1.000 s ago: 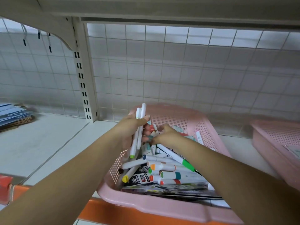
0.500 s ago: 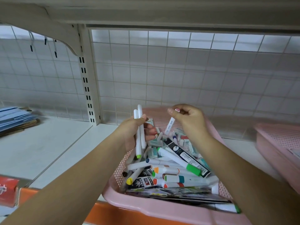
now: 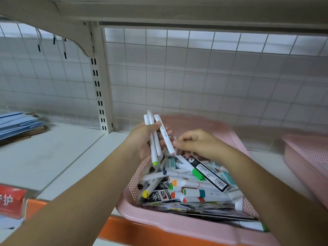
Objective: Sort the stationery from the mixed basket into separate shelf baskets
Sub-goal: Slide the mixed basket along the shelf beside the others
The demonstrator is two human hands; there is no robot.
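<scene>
Fingers of the left hand [image 3: 145, 137] curl round white markers [image 3: 153, 148] above the pink basket [image 3: 177, 226] on the shelf [image 3: 53, 157]. Fingers of the right hand [image 3: 200, 144] pinch the lower end of a pink-tipped marker [image 3: 164, 134] beside them.

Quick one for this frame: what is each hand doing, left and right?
Left hand: closed grip round two white markers.
Right hand: pinching the lower end of a pink-tipped marker.
</scene>
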